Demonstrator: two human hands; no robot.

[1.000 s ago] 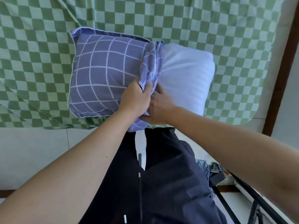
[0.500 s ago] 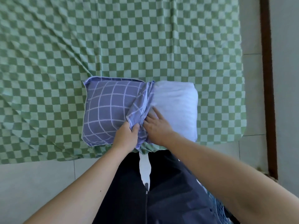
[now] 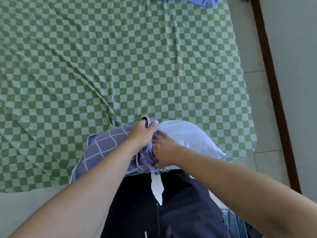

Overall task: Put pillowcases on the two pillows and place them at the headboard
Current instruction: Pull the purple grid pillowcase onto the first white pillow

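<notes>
Left hand (image 3: 142,134) clenched on the bunched open hem of the purple grid pillowcase (image 3: 103,148), right hand (image 3: 163,152) gripping the same hem beside it, white pillow (image 3: 188,138) half sheathed, bare end protruding rightward, lying at the near edge of the green checked bed (image 3: 120,57).

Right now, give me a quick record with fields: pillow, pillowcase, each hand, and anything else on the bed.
pillow: white, about half bare, at bed's near edge
pillowcase: purple grid, bunched at pillow's middle
left hand: grips the bunched opening at the top
right hand: holds the case edge lower down
bedsheet: green checked, wrinkled
blue fabric: at far edge, mostly out of view
</notes>
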